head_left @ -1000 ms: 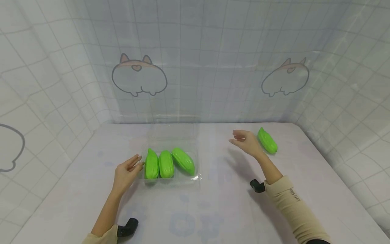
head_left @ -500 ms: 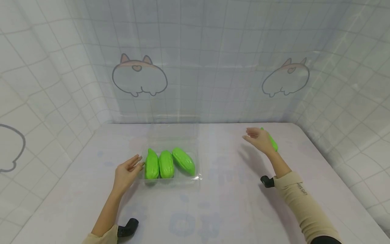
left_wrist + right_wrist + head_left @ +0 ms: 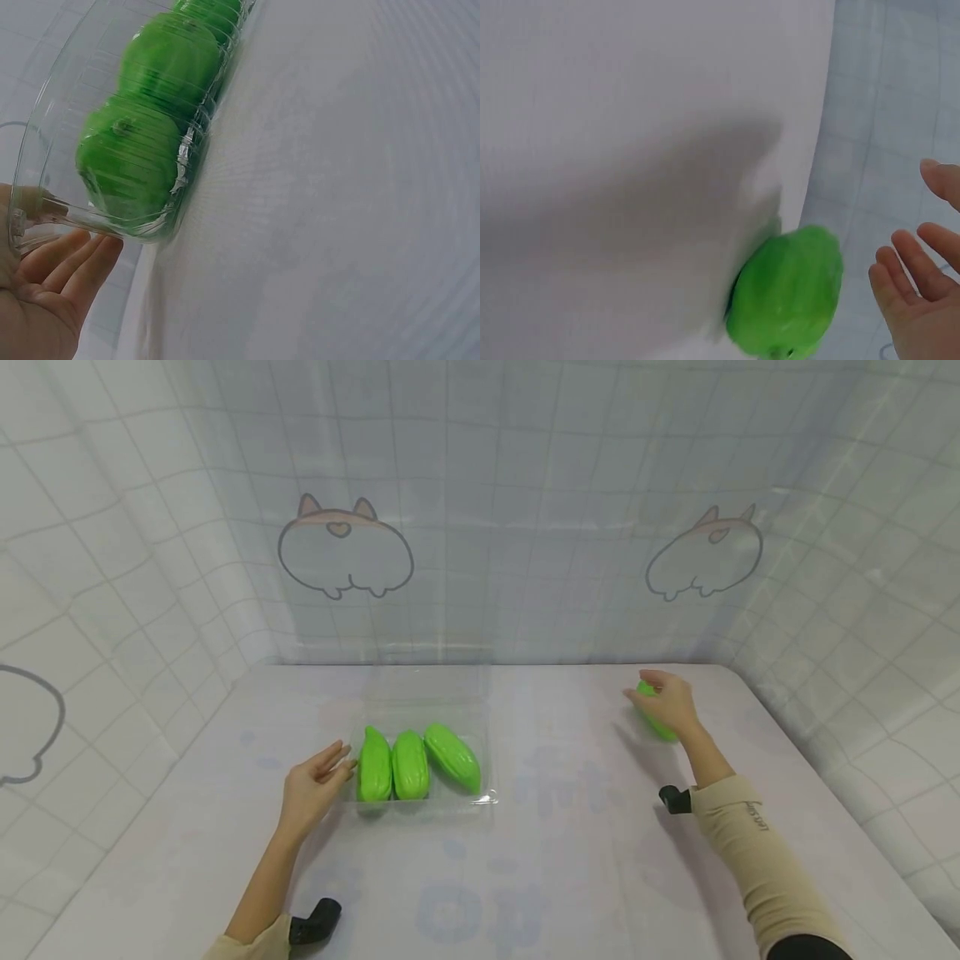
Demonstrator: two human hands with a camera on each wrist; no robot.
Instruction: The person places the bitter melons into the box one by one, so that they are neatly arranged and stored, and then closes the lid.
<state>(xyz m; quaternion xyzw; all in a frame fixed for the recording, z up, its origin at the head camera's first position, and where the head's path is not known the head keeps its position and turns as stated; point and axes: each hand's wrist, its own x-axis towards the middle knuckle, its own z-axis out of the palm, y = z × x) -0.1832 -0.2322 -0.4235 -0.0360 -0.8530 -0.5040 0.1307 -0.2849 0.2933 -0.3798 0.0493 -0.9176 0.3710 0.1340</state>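
Note:
In the head view a clear plastic box (image 3: 488, 760) holds three glossy green, oblong ridged fruits, one of them the left fruit (image 3: 374, 766). At the box's left side is my left hand (image 3: 309, 792), its fingers fairly straight. The left wrist view has its fingertips right at the box's end wall, the thumb seen through the plastic. Far right, a fourth such fruit (image 3: 658, 727) lies on the table, partly covered by my right hand (image 3: 672, 700). In the right wrist view that hand's fingers and thumb are spread, apart from the fruit (image 3: 787, 292).
The box's transparent lid (image 3: 426, 683) is folded back behind it. A pale printed cloth (image 3: 570, 860) covers the table. Grid-patterned curtains (image 3: 517, 527) close in the back and both sides. A black wrist mount (image 3: 315, 922) sticks out from each sleeve.
My right hand has moved to the right, over the lone fruit. The left hand, the box and the fruits in it have stayed put.

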